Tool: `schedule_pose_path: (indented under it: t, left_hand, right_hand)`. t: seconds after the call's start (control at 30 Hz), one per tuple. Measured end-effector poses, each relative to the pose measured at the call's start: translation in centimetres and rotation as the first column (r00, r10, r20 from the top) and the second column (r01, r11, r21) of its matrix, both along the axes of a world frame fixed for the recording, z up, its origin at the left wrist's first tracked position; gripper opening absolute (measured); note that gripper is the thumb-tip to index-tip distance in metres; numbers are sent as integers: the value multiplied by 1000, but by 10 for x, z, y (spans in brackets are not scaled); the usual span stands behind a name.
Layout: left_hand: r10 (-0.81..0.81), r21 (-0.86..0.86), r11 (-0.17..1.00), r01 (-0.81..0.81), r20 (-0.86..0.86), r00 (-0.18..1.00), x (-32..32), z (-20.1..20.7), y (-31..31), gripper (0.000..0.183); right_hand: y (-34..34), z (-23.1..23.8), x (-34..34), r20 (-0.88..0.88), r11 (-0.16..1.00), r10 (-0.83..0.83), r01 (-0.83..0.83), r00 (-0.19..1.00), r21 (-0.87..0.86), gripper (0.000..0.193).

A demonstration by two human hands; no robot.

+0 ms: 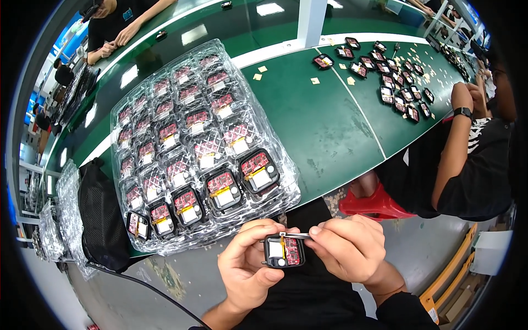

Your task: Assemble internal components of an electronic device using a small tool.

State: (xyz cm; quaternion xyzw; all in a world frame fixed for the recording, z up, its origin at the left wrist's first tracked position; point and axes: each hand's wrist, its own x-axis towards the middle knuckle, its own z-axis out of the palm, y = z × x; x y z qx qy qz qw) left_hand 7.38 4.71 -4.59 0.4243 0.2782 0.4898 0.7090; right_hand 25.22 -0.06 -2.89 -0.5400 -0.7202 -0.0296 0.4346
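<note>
Stretching bench [319,143]: green top across the view, with a thin white line on the right half.
Co-worker [467,170]: at the right edge, in black, forearm raised, dark watch [463,112] on the wrist.
Tray [290,192]: clear plastic, on the bench at left, holding rows of units [223,188]; one at its near left corner sits askew.
Bag [102,214]: black mesh, beside the tray's left side.
Stool [379,203]: red, by the co-worker, below the bench edge.
Right hand [352,250]: thumb and fingers pinching a metal tool.
Left hand [245,267]: thumb below and fingers above, pinching the held unit by its sides.
Held unit [286,253]: off the bench, just below the tray's near right corner; black case, white block [275,250] at left, red board [293,251] at right, yellow strip between.
Metal tool [297,236]: thin, silvery, lying level along the case's upper edge; its tip is near the strip's upper end, contact too small to tell.
Loose units [386,94]: clustered at the bench's far right.
Paper bits [315,81]: pale, scattered around that cluster.
</note>
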Motion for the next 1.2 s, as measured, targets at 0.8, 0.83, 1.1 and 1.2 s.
schedule_pose_path:
  t: [0.8, 0.83, 1.1, 1.2]
  left_hand:
    - [-155, 64, 987, 150, 96, 983, -12, -9, 5, 59]
    - [-148, 42, 989, 144, 98, 984, -12, -9, 4, 59]
    - [-134, 40, 991, 131, 70, 989, -12, -10, 0, 60]
    - [-130, 54, 991, 125, 80, 988, -13, -9, 0, 60]
  right_hand:
    - [3, -3, -1, -312, 983, 39, -93, 949, -160, 23]
    - [2, -3, -2, -257, 990, 28, -62, 966, -125, 24]
    - [2, -12, -5, -132, 999, 15, -19, 991, -28, 26]
    - [0, -13, -6, 8, 999, -8, 8, 1000, 33, 25]
